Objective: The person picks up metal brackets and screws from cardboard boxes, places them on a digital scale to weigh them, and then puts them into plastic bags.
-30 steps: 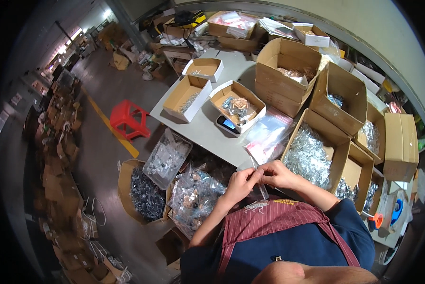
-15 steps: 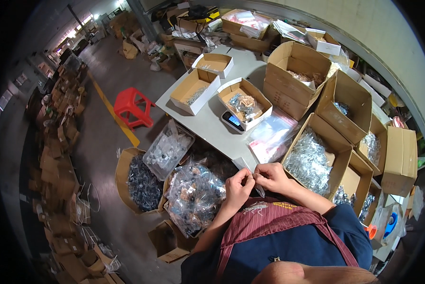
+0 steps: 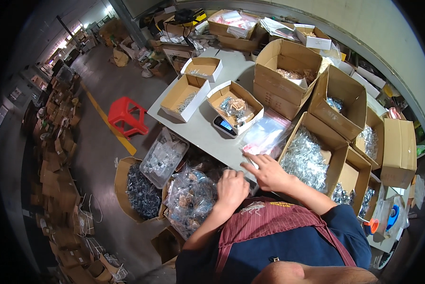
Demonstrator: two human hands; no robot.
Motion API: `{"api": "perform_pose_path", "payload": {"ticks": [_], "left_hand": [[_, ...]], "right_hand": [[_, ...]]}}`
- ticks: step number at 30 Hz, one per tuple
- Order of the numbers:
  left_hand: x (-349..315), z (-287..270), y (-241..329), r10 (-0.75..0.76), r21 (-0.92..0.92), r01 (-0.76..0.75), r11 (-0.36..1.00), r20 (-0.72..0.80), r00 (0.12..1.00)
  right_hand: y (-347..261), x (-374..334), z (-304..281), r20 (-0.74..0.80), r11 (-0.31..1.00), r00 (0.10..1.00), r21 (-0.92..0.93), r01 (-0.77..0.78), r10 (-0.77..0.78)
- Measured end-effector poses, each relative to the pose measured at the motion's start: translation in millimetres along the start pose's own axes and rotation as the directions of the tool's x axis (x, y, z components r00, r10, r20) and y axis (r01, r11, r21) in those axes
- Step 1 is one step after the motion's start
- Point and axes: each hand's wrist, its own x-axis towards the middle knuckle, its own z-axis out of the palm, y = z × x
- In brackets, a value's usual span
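At the table's (image 3: 208, 135) near edge, the spread right hand (image 3: 264, 173) touches the clear bag stack (image 3: 264, 137) lying just beyond it; the left hand (image 3: 231, 189), fisted, sits nearer the body.

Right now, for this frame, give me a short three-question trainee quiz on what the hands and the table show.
1. True or false: the right hand reaches with its fingers spread toward the stack of clear zip bags.
2. What stands on the floor left of the grey table? A) a red stool B) a blue bucket C) a green crate
3. Fill in: the left hand is closed into a loose ____ at the table edge.

Key: 1 true; 2 A, the red stool; 3 fist.
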Motion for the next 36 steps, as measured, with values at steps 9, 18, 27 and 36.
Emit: {"api": "perform_pose_path", "payload": {"ticks": [9,18,27,36], "left_hand": [[19.2,2.9,-34.0,-0.217,-0.222,0.215,0.951,0.013,0.976],[29.1,-19.1,-112.8,-0.465,-0.048,0.465,0.884,-0.205,0.861],[23.9,-37.2,-144.9,-0.598,-0.122,0.586,0.801,-0.215,0.772],[42.9,-24.4,-145.4,-0.501,-0.179,0.468,0.865,-0.324,0.802]], "right_hand": [[39.6,35.2,28.1,-0.038,0.879,0.953,0.398,-0.262,0.301],[125.5,95.5,63.4,0.078,0.796,0.980,0.572,-0.196,0.185],[192.9,81.0,55.8,0.015,0.963,0.966,0.072,-0.260,0.259],[205.8,57.6,45.0,-0.093,0.980,0.978,0.086,-0.181,0.188]]}}
